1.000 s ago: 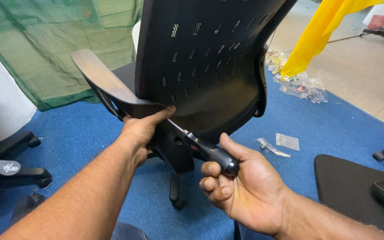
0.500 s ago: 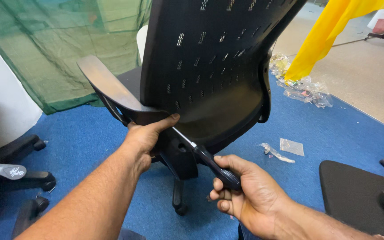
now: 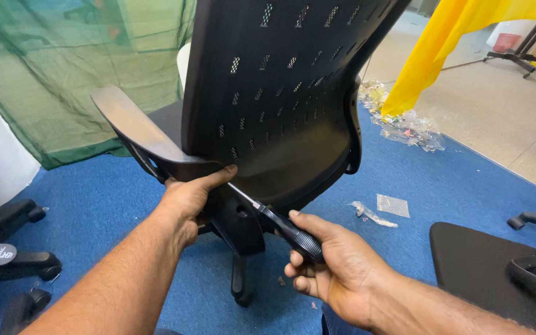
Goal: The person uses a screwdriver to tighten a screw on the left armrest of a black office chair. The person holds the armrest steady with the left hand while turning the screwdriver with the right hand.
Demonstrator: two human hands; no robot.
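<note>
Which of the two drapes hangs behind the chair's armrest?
The green net drape at upper left; it hangs behind the armrest. The yellow drape hangs at upper right, over the beige floor.

Chair assembly workshop: office chair [image 3: 280, 93] parts, blue carpet [image 3: 107, 198], plastic wrap [image 3: 404, 127].

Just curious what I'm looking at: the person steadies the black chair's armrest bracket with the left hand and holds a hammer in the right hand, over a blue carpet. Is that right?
Not quite. The head view shows the right hand gripping a black-handled screwdriver, not a hammer, its shaft pointing under the chair back. The rest holds: the left hand steadies the armrest bracket, over the blue carpet.
</note>
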